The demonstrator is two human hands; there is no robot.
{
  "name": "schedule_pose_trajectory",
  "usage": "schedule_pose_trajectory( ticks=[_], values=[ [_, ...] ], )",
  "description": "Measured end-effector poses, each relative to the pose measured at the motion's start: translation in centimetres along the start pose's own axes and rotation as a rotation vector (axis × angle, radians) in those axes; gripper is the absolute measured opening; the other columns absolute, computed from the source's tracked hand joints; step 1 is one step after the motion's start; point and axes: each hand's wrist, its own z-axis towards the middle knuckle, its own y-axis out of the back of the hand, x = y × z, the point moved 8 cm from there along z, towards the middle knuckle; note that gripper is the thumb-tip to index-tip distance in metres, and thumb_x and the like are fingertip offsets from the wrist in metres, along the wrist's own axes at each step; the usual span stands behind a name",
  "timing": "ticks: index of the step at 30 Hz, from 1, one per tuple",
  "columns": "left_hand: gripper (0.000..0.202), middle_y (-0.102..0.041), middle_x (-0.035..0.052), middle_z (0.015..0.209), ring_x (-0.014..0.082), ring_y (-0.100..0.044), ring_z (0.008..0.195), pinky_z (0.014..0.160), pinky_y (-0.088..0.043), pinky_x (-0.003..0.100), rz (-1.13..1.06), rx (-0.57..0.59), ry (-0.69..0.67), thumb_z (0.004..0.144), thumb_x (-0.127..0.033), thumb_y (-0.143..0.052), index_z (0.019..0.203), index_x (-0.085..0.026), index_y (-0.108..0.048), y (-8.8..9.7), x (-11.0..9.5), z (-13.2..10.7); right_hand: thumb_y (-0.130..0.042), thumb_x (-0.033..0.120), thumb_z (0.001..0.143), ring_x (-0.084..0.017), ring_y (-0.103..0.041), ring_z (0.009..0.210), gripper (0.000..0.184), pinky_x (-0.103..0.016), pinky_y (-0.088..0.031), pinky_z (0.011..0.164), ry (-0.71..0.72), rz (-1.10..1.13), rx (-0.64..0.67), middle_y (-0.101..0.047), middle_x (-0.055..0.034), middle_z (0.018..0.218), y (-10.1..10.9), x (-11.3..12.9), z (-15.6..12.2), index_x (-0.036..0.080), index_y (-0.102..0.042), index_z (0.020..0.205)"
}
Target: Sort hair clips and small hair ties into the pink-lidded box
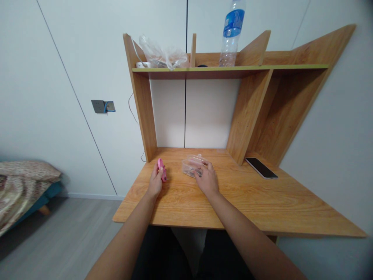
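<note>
My left hand (155, 181) rests on the wooden desk (250, 202) with its fingers closed around a small pink object (161, 168). To its right, my right hand (206, 178) lies with its fingers on a small clear plastic box (190, 165) that holds small dark items I cannot make out. Whether the right hand grips the box or only touches it is unclear. Both forearms reach in from the bottom of the view.
A black phone (261, 167) lies flat on the desk at the right. On the upper shelf (233, 68) stand a clear water bottle (231, 35), a crumpled plastic bag (163, 57) and a white power strip (142, 64). A bed (20, 186) sits at far left.
</note>
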Motion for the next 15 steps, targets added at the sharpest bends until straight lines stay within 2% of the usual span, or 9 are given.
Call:
schedule_pose_trajectory(
  ticks=[5,10,12,15],
  values=[
    [0.059,-0.066,0.0074,0.113,0.0196,-0.066,0.092,0.071,-0.054,0.029,0.053,0.033,-0.016,0.087,-0.053,-0.063,0.139,-0.028,-0.052,-0.5,-0.9,-0.3,-0.069,0.031,0.084,-0.031,-0.057,0.114,0.015,-0.049,-0.048,0.102,-0.013,-0.015,0.025,-0.053,-0.0124,0.124,0.0,0.1,0.0,0.022,-0.071,0.096],
    [0.073,-0.061,0.0115,0.125,0.0194,-0.064,0.095,0.066,-0.051,0.026,0.091,0.111,-0.007,0.083,-0.050,-0.071,0.147,-0.027,-0.045,-1.5,-1.1,-0.6,-0.069,0.029,0.084,-0.030,-0.056,0.116,0.015,-0.047,-0.047,0.103,-0.029,-0.023,0.039,-0.053,-0.0114,0.125,-0.1,0.1,0.0,0.022,-0.072,0.097],
    [0.076,-0.061,0.0130,0.127,0.0196,-0.064,0.095,0.067,-0.052,0.026,0.102,0.142,0.008,0.082,-0.048,-0.073,0.148,-0.025,-0.043,-1.8,-1.0,-0.7,-0.068,0.028,0.085,-0.029,-0.055,0.117,0.014,-0.045,-0.046,0.104,-0.032,-0.024,0.041,-0.053,-0.0107,0.124,-0.2,0.1,0.0,0.022,-0.071,0.097],
    [0.081,-0.064,0.0129,0.125,0.0205,-0.065,0.099,0.081,-0.053,0.032,0.114,0.171,0.008,0.078,-0.043,-0.078,0.148,-0.023,-0.043,-2.3,-1.0,-0.9,-0.068,0.028,0.085,-0.027,-0.055,0.118,0.014,-0.043,-0.045,0.106,-0.035,-0.022,0.043,-0.052,-0.0103,0.124,-0.2,0.1,0.0,0.021,-0.071,0.096]
  ],
)
